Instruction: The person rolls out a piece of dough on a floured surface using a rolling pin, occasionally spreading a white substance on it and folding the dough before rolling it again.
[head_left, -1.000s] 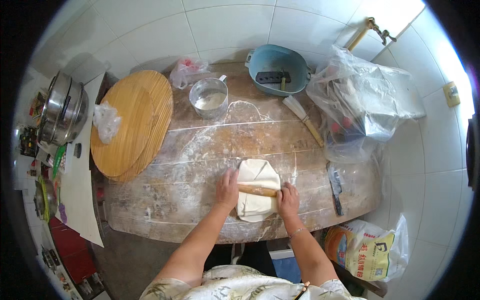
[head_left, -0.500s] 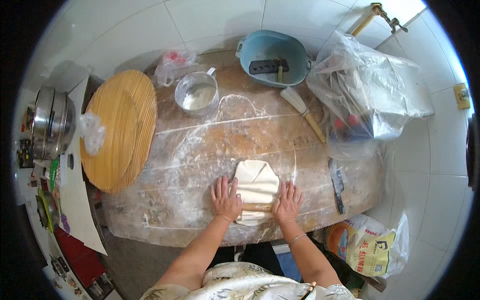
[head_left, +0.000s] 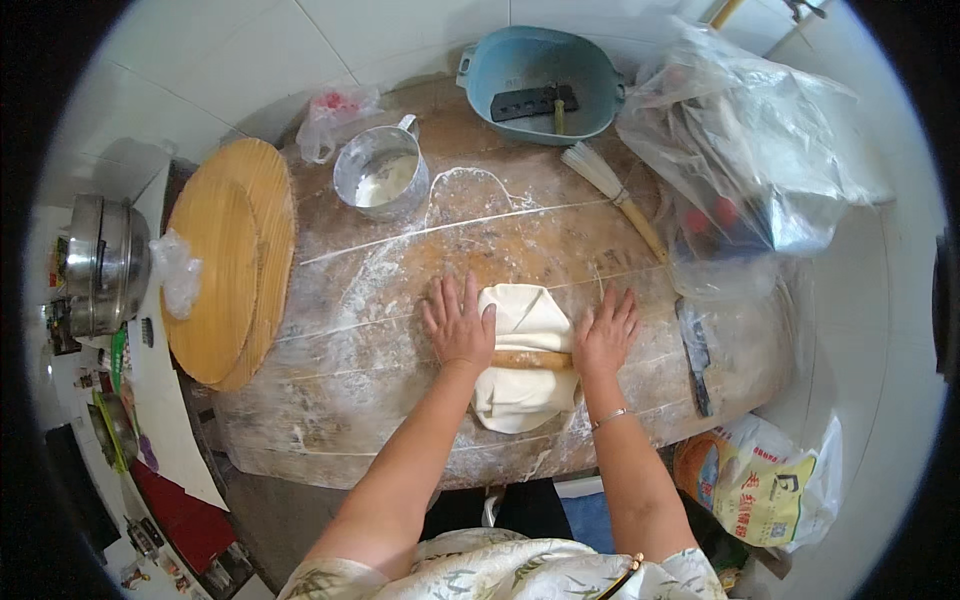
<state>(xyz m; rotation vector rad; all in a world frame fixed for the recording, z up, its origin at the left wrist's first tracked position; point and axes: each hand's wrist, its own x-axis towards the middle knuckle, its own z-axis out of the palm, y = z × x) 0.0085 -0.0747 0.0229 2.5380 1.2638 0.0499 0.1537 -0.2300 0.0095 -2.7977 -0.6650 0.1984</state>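
A pale, folded slab of dough (head_left: 524, 402) lies on the floured wooden board (head_left: 390, 400). Across its middle sits a wooden rolling pin (head_left: 533, 360), with dough showing beyond and below it. My left hand (head_left: 462, 328) is laid over the pin's left end, its fingers stretched forward and spread. At the other end, my right hand (head_left: 604, 335) presses down with its palm, fingers likewise extended and apart. Both palms hide the pin's ends. Neither hand's fingers wrap around the pin.
A metal cup of flour (head_left: 412, 190), blue basin (head_left: 535, 128) and brush (head_left: 625, 205) stand toward the back. Round wooden lids (head_left: 215, 270) lean left. A knife (head_left: 696, 360) lies right, near a plastic-covered pile (head_left: 790, 150). A printed sack (head_left: 765, 490) stands below the board's right edge.
Both hands have pushed the rolling pin forward over the dough, from near its close edge to its middle. More dough now shows on the near side. The view has shifted slightly.
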